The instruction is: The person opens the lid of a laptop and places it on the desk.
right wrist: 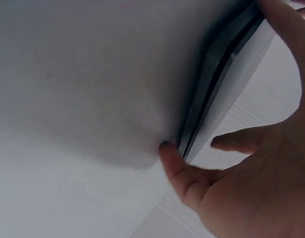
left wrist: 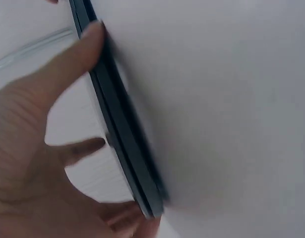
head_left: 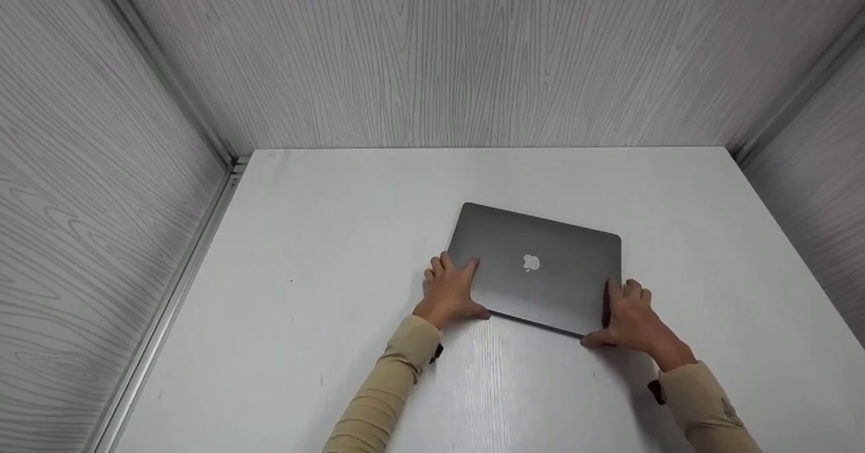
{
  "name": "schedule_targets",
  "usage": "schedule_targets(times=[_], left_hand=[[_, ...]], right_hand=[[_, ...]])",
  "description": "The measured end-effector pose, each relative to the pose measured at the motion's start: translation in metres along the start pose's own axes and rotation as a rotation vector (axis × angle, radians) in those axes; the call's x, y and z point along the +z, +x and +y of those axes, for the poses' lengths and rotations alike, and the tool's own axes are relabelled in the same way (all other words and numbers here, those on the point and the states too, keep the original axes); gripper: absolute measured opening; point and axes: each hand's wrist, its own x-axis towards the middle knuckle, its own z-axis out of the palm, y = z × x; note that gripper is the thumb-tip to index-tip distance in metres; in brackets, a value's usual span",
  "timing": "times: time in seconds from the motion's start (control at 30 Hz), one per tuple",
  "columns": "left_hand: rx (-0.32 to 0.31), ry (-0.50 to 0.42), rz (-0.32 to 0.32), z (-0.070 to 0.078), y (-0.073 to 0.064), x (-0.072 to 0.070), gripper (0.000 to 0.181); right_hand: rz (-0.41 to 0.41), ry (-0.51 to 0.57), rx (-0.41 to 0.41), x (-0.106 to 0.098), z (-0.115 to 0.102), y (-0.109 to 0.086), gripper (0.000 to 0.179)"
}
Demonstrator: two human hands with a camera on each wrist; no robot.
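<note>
A closed grey laptop (head_left: 513, 236) with a pale apple logo lies lid up on the white table, turned slightly askew. My left hand (head_left: 450, 292) grips its near left corner: the thumb is on the front edge, the index finger over the lid, the other fingers at the left side. At the near right corner my right hand (head_left: 632, 318) holds it in a similar way, thumb at the front edge and fingers along the right side. Both wrist views show the laptop's thin dark edge (left wrist: 123, 119) close to the tabletop; whether it is slightly lifted I cannot tell.
The white table (head_left: 324, 223) extends around the laptop on all sides. A grey wood-grain panel (head_left: 432, 61) stands along the back, with similar panels at left (head_left: 81, 203) and right (head_left: 818, 128). A metal rail (head_left: 169, 304) follows the left edge.
</note>
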Motion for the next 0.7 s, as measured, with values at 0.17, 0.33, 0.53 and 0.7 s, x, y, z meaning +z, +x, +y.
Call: schedule_targets(times=[0.17,0.33,0.53,0.7], left_hand=[[0.053,-0.06,-0.065,-0.011,0.007,-0.002,0.105],[0.051,-0.068,-0.043,-0.012,0.007,-0.003,0.105],[0.035,-0.078,-0.01,-0.01,0.007,-0.005,0.1],[0.011,-0.112,0.02,-0.01,0.004,-0.004,0.097]], right_hand=[[-0.055,-0.021,0.037,0.002,-0.008,0.001,0.11],[-0.035,-0.047,0.027,0.006,-0.012,0.005,0.104],[-0.002,-0.045,0.017,0.007,-0.012,0.01,0.101],[0.013,-0.039,0.004,0.007,-0.01,0.012,0.1]])
